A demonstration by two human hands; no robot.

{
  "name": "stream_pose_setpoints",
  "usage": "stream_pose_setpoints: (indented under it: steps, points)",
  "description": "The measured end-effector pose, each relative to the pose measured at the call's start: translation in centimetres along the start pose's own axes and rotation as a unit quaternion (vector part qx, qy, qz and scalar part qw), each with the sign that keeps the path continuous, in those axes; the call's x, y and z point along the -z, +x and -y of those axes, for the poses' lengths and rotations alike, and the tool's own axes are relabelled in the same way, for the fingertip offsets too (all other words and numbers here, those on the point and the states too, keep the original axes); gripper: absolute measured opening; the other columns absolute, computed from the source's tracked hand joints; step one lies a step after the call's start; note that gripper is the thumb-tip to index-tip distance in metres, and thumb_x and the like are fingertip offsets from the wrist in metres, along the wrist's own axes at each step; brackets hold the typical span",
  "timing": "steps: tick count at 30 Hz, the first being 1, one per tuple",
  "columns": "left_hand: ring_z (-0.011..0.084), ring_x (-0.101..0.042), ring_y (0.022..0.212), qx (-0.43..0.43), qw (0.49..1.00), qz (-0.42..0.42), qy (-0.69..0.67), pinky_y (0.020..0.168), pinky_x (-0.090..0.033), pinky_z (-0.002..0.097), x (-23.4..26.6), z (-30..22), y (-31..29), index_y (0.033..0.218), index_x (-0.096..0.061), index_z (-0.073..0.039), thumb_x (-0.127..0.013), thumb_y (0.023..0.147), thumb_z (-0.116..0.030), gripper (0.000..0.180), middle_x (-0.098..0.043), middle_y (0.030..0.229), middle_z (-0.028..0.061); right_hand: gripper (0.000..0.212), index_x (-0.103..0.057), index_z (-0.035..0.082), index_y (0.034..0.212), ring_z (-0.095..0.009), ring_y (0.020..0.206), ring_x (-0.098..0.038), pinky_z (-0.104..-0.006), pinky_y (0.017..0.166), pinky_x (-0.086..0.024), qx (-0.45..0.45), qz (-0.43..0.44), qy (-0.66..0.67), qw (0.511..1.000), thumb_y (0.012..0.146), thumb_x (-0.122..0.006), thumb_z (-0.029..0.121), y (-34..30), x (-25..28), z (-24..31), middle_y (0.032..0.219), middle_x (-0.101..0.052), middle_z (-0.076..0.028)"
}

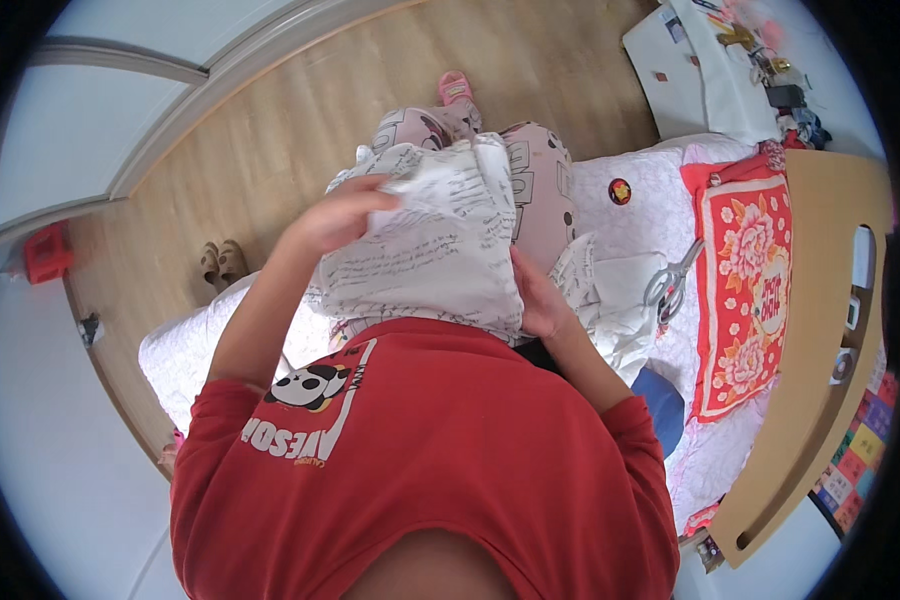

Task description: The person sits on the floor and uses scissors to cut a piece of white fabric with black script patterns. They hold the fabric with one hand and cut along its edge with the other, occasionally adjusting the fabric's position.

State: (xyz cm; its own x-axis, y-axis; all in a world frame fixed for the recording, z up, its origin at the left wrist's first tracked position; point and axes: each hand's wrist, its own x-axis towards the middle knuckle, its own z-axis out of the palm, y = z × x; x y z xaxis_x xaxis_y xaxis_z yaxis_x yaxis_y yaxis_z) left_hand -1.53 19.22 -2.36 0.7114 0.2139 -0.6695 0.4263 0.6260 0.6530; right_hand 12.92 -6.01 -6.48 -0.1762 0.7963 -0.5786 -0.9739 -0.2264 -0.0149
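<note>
A white cloth (pixel 425 255) printed with dark script-like writing is spread over my lap. My right hand (pixel 542 297) grips its right edge, with part of the fingers hidden beneath the fabric. Above the cloth's upper left part is my left hand (pixel 342 213), its fingers brought together in a pinch. Motion blur at those fingertips hides what they hold, if anything. To the right, more white cloth (pixel 625 295) lies crumpled on the bed, and grey-handled scissors (pixel 667 288) rest beside it.
I sit on a bed with a pale quilted cover (pixel 610 222). A small round red-and-dark thing (pixel 620 191) lies on it. A red floral pillow (pixel 745 290) leans by the wooden headboard (pixel 820 330). Brown shoes (pixel 224 262) stand on the floor; a cluttered white cabinet (pixel 700 85) is at the far right.
</note>
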Motion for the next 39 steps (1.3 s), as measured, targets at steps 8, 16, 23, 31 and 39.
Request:
stream_pose_setpoints:
  steps: [8,16,23,31,39]
  points:
    - [0.0242,-0.053,0.109,0.023,0.975,-0.027,-0.219,0.093,-0.042,0.0370,2.1,4.1,-6.2,0.124,-0.042,0.005,-0.051,0.082,-0.009,0.046,-0.052,0.121,0.0150,0.066,-0.037,-0.004,0.129,-0.029,0.113,-0.049,-0.0403,0.097,-0.038,-0.041,-0.047,0.119,0.991,0.090,-0.040,0.049,3.1,-1.3,-0.3,0.126,-0.048,-0.018]
    - [0.0291,-0.050,0.112,-0.058,0.867,0.087,-0.487,0.098,-0.037,0.0411,-1.1,5.0,-5.0,0.127,-0.041,0.000,-0.037,0.090,-0.023,0.044,-0.050,0.124,0.0167,0.057,-0.042,0.001,0.127,-0.030,0.113,-0.049,-0.0425,0.098,-0.037,-0.003,0.134,0.184,0.974,0.090,-0.044,0.044,2.6,-1.6,0.4,0.126,-0.049,-0.016]
    - [0.0238,-0.056,0.102,-0.127,0.958,0.004,-0.256,0.092,-0.044,0.0380,-2.3,0.7,-1.4,0.112,-0.050,0.007,-0.046,0.089,-0.013,0.030,-0.058,0.111,0.0144,0.042,-0.047,0.001,0.121,-0.026,0.110,-0.051,-0.0415,0.097,-0.037,0.195,0.120,0.127,0.965,0.094,-0.040,0.032,3.3,-3.2,4.8,0.120,-0.054,-0.013]
    - [0.0310,-0.052,0.111,-0.361,0.889,0.161,-0.231,0.093,-0.045,0.0411,-10.3,-11.4,-5.7,0.126,-0.035,0.008,-0.041,0.077,0.008,0.049,-0.051,0.119,0.0212,0.052,-0.035,0.001,0.132,-0.032,0.125,-0.036,-0.0474,0.104,-0.027,0.357,0.306,0.055,0.881,0.091,-0.045,0.032,-8.3,-13.0,9.1,0.136,-0.037,-0.017]
    - [0.0301,-0.047,0.116,-0.269,0.938,0.062,-0.208,0.097,-0.041,0.0428,-4.9,-2.5,-5.9,0.135,-0.025,0.001,-0.037,0.071,0.010,0.066,-0.043,0.129,0.0184,0.055,-0.023,0.009,0.139,-0.029,0.129,-0.031,-0.0442,0.106,-0.026,0.269,0.119,0.007,0.956,0.089,-0.045,0.013,-8.1,-8.6,2.6,0.141,-0.029,-0.014]
